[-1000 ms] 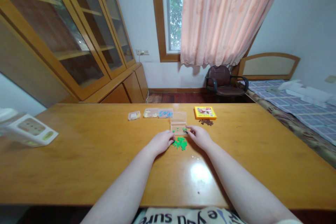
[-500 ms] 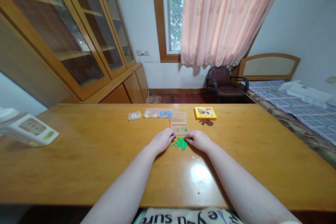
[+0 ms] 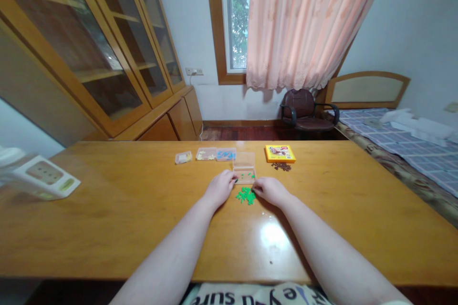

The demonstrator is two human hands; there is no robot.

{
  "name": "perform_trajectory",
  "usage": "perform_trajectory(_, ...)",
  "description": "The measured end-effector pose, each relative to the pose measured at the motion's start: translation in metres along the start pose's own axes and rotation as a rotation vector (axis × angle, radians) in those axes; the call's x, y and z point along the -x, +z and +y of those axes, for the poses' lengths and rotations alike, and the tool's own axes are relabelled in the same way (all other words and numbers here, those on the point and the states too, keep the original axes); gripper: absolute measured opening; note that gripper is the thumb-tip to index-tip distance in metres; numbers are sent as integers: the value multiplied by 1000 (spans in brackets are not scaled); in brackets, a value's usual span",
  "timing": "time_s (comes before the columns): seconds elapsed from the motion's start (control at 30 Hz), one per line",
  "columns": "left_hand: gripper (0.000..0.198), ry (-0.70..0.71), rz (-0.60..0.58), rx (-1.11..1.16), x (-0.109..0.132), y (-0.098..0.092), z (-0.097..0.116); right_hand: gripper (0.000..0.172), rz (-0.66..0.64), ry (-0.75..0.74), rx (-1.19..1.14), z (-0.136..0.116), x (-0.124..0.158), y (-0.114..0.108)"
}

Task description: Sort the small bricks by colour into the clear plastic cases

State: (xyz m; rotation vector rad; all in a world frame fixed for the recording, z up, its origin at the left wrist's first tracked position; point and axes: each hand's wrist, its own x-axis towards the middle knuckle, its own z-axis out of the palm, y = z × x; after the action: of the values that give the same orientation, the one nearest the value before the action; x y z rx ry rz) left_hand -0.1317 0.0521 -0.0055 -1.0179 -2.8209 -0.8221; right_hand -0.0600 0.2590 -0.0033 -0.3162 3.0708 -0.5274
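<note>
A pile of small green pieces (image 3: 246, 195) lies on the table just in front of an open clear plastic box (image 3: 236, 182). A few green pieces sit inside that box, and its lid is folded back. My left hand (image 3: 221, 188) is closed in a pinch at the box's near left corner. Something dark green shows at its fingertips, too small to make out. At the right edge of the pile, my right hand (image 3: 271, 191) has its fingers pinched together. What they hold, if anything, is hidden.
Beyond the hands stand clear boxes with cream pieces (image 3: 205, 156) and blue pieces (image 3: 226, 155), plus a small clear box (image 3: 183, 157). A yellow box (image 3: 280, 154) lies behind brown pieces (image 3: 281, 167). A white container (image 3: 46, 176) is at the far left of the wooden table (image 3: 136, 219).
My left hand has moved slightly away from me, from the pile's left edge up to the box's corner. My right hand has stayed almost in place beside the pile.
</note>
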Motion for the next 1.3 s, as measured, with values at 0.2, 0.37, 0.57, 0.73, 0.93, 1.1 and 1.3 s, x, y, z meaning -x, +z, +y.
perform_trajectory(0.2, 20, 114, -161, -110, 7, -3, 8, 16, 85, -1, -143, 6, -1, 5)
perform_trajectory(0.37, 22, 134, -231, -127, 9, 1, 11, 22, 323, 77, -257, 11, -3, 9)
perform_trajectory(0.57, 19, 109, -234, -160, 8, 1, 12, 26, 194, 146, -275, 13, -4, 7)
perform_trajectory(0.73, 17, 91, -257, -192, 8, 0, 11, 28, 62, -20, -246, 6, -1, 9)
perform_trajectory(0.93, 21, 78, -261, -179, 8, -4, 12, 35, -31, -76, -132, 0, 2, 6)
perform_trajectory(1.1, 21, 73, -269, -195, 9, -9, 15, 34, -23, -46, -70, 0, 2, 3)
perform_trajectory(1.3, 21, 61, -280, -244, 11, -13, 16, 30, 7, -10, -51, 0, 3, 2)
